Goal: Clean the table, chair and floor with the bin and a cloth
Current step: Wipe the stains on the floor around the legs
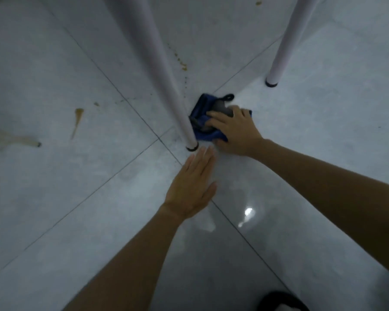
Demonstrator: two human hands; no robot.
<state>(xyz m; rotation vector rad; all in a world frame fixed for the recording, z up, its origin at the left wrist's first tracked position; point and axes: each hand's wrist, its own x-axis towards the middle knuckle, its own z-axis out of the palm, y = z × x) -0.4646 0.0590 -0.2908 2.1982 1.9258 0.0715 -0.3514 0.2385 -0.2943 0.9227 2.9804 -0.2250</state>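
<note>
Cloth: crumpled dark blue cloth point(208, 134) on grey tiled floor point(76, 198), touching the foot of the white round leg point(183, 122) | Right hand point(234, 129): spread fingers press it, not clenched, covering part of it | Left hand point(191, 187): released, flat; I cannot tell if it touches the floor | Brown stain point(78, 117): blurred | Black shape point(281, 299): cut off at the bottom edge, unclear to me.

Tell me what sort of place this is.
Probably an indoor dining or kitchen area, seen at floor level: glossy tiled floor, white tubular furniture legs with black feet, and brown spill stains near the blue cloth.
</note>
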